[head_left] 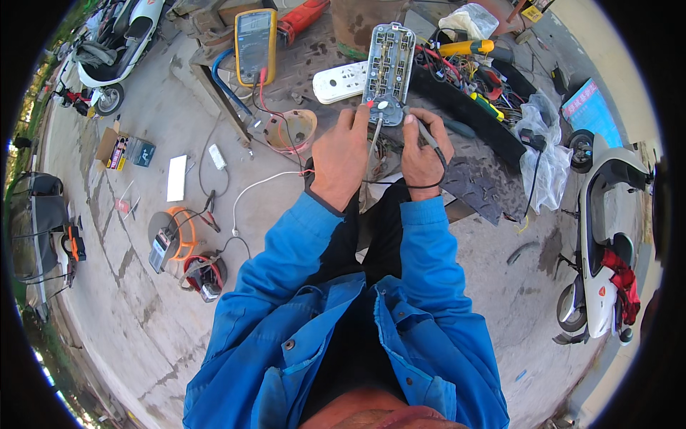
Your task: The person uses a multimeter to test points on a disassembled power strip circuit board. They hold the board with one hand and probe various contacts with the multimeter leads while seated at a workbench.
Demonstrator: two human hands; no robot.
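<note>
Evidently the strip [390, 56], a grey tray of bare metal contacts, lies just beyond both sets of fingertips, its rounded near end between them. Left hand [339, 161]: fingers bent together, apparently pinching the red probe [370, 104] at that end; the grip itself is partly hidden. Right hand [426, 155]: thumb and fingers closed around the dark probe [429, 136], its lead looping below the wrist. Whether either tip touches metal: cannot tell. Handling, judged: casing light and stiff, likely plastic, perhaps a little slick; contacts thin and easily bent or scratched. Best hold would be the long side walls, clear of the contacts; the pale cord [374, 139], running back between the hands, could tug the strip askew, as neither hand seems to brace it. Probes: light, rigid, best pinched on the insulated barrels, behind the tips. Beyond the left hand, the meter [256, 44]; nearer that hand's fingertips, the white socket piece [340, 83], presumably light and rigid too.
</note>
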